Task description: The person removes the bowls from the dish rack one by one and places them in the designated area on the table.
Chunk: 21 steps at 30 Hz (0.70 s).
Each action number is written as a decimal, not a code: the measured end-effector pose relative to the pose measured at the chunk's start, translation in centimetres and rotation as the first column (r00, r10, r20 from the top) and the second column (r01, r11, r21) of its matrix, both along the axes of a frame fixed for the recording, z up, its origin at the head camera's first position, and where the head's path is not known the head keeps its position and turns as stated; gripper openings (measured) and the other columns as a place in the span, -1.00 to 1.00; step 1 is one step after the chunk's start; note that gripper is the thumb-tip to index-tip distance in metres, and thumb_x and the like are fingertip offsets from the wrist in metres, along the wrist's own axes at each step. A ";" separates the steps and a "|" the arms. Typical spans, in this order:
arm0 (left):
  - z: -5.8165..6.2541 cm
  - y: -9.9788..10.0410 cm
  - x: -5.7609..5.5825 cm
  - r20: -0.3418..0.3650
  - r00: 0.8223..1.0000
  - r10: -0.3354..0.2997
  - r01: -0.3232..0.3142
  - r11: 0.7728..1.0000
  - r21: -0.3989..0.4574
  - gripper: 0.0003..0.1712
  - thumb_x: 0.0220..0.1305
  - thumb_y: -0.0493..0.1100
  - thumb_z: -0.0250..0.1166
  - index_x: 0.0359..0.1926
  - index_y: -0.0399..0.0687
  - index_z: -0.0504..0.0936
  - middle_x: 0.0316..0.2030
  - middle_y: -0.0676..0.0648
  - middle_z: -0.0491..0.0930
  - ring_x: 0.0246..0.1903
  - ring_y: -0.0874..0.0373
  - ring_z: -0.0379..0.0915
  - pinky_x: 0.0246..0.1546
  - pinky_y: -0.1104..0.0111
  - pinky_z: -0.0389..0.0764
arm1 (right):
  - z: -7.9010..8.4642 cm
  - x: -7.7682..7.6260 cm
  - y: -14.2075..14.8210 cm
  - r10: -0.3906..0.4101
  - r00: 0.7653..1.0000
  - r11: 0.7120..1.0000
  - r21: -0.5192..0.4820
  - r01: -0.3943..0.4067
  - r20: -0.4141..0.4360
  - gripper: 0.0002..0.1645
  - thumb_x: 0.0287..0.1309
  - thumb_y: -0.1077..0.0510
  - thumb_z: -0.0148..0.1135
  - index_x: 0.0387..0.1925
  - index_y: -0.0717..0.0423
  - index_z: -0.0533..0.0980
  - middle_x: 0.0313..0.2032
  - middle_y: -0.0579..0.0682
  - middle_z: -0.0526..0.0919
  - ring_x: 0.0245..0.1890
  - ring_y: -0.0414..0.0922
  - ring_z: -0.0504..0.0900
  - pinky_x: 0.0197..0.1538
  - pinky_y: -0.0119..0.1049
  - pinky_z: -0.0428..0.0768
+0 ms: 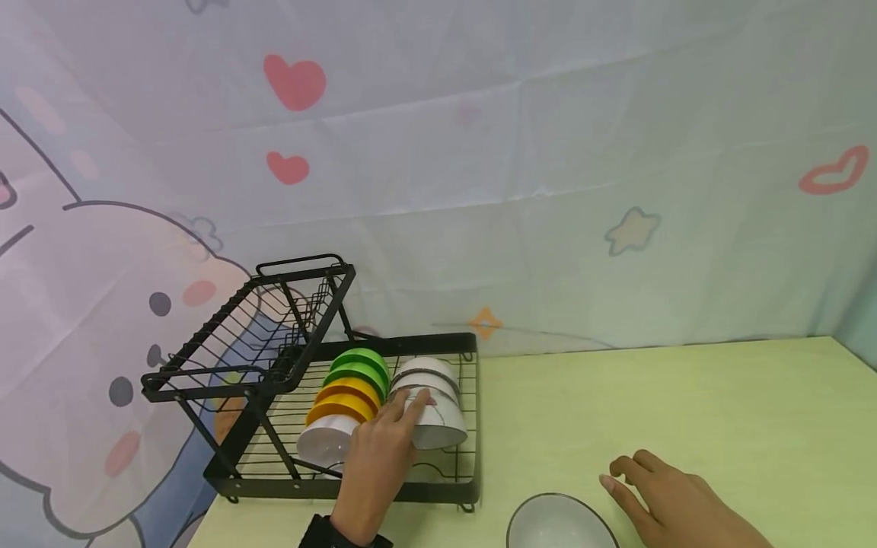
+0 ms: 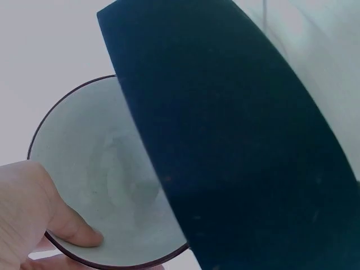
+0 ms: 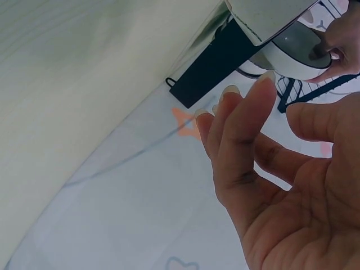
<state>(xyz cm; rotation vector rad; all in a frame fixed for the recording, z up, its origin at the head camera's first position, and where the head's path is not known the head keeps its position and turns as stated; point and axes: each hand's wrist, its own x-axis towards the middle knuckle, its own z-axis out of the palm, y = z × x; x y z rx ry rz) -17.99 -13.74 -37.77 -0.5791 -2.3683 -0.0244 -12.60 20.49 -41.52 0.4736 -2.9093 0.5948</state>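
My left hand (image 1: 387, 441) reaches into the black dish rack (image 1: 384, 492) and grips the front white bowl (image 1: 438, 422) of a row of white bowls. In the left wrist view, the thumb lies inside this dark-rimmed bowl (image 2: 101, 163) and the fingers are behind it. My right hand (image 1: 668, 498) hovers over the table at the right, fingers loosely bent and holding nothing. Nearest to it is another white bowl (image 1: 558, 525), on the table with its opening up and its lower part cut off by the frame.
Left of the gripped bowl stand green bowls (image 1: 361, 361), yellow bowls (image 1: 346, 399) and a white bowl (image 1: 329, 441), all on edge. The rack's raised upper tier (image 1: 250, 335) slopes at the left. A printed cloth (image 1: 479, 190) hangs behind the green table (image 1: 651, 403).
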 end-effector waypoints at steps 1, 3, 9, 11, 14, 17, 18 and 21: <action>0.1 0.0 0.0 0.004 1.000 -0.002 0.002 1.000 0.005 -0.20 -0.28 -0.37 0.62 0.13 -0.02 0.62 0.00 -0.22 0.71 -0.23 -0.04 0.74 -0.60 0.33 0.61 | 0.0 0.0 0.0 -0.003 1.000 1.000 0.000 0.003 0.002 -0.69 0.40 -0.09 0.10 -0.09 0.01 0.60 -0.27 -0.23 0.56 -0.52 -0.51 0.37 -0.40 -0.37 0.47; 0.2 0.0 0.0 0.011 1.000 -0.006 0.006 1.000 0.020 -0.21 -0.26 -0.39 0.61 0.14 -0.03 0.63 -0.01 -0.21 0.71 -0.36 0.01 0.71 -0.64 0.40 0.56 | 0.0 0.1 0.0 -0.004 1.000 1.000 0.002 0.004 0.001 -0.69 0.40 -0.09 0.11 -0.09 0.01 0.60 -0.27 -0.23 0.56 -0.52 -0.50 0.37 -0.40 -0.37 0.47; 0.3 0.0 0.1 0.049 0.999 0.001 -0.005 0.997 0.083 -0.24 -0.23 -0.45 0.54 0.12 0.02 0.65 -0.04 -0.15 0.73 -0.79 0.28 0.16 -0.75 0.58 0.19 | 0.0 0.0 0.1 0.015 1.000 1.000 0.023 -0.015 0.015 -0.65 0.41 -0.11 0.09 -0.07 0.03 0.60 -0.23 -0.21 0.58 -0.48 -0.47 0.43 -0.37 -0.37 0.53; 0.4 0.0 0.1 0.053 0.999 -0.010 0.004 0.994 0.109 -0.26 -0.21 -0.48 0.51 0.10 0.02 0.65 -0.06 -0.13 0.73 -0.79 0.30 0.13 -0.75 0.58 0.19 | 0.0 -0.1 0.1 0.018 1.000 0.999 0.031 -0.019 0.022 -0.65 0.41 -0.12 0.08 -0.06 0.02 0.60 -0.22 -0.21 0.58 -0.47 -0.46 0.45 -0.35 -0.36 0.55; 0.4 0.0 0.1 0.051 0.998 -0.039 0.031 0.987 0.156 -0.28 -0.20 -0.53 0.45 0.09 0.00 0.67 -0.08 -0.10 0.74 -0.78 0.30 0.19 -0.75 0.58 0.22 | 0.1 -0.1 0.1 0.003 0.999 0.999 0.038 -0.005 0.039 -0.63 0.41 -0.15 0.08 -0.06 -0.01 0.60 -0.22 -0.24 0.57 -0.48 -0.46 0.44 -0.33 -0.36 0.56; 0.4 0.2 0.1 0.057 0.997 -0.060 0.048 0.980 0.192 -0.30 -0.17 -0.56 0.41 0.08 -0.02 0.68 -0.09 -0.09 0.74 -0.77 0.30 0.22 -0.74 0.60 0.25 | 0.2 0.0 0.1 -0.023 0.998 0.999 0.047 0.020 0.059 -0.61 0.40 -0.19 0.06 -0.05 -0.04 0.60 -0.23 -0.27 0.55 -0.50 -0.47 0.42 -0.31 -0.35 0.56; 0.4 0.2 0.2 0.063 0.996 -0.065 0.051 0.978 0.203 -0.31 -0.16 -0.56 0.41 0.07 -0.02 0.68 -0.09 -0.08 0.75 -0.77 0.31 0.23 -0.73 0.61 0.26 | 0.2 0.0 0.1 -0.033 0.997 0.998 0.053 0.030 0.070 -0.60 0.40 -0.21 0.06 -0.04 -0.06 0.59 -0.23 -0.28 0.55 -0.50 -0.47 0.42 -0.31 -0.35 0.56; 0.5 0.4 0.2 0.084 0.994 -0.074 0.054 0.974 0.222 -0.33 -0.13 -0.55 0.40 0.08 -0.02 0.68 -0.08 -0.08 0.75 -0.76 0.33 0.24 -0.71 0.63 0.29 | 0.4 0.1 0.0 -0.055 0.994 0.996 0.077 0.048 0.089 -0.57 0.39 -0.25 0.04 -0.03 -0.08 0.59 -0.21 -0.29 0.55 -0.50 -0.46 0.42 -0.34 -0.34 0.55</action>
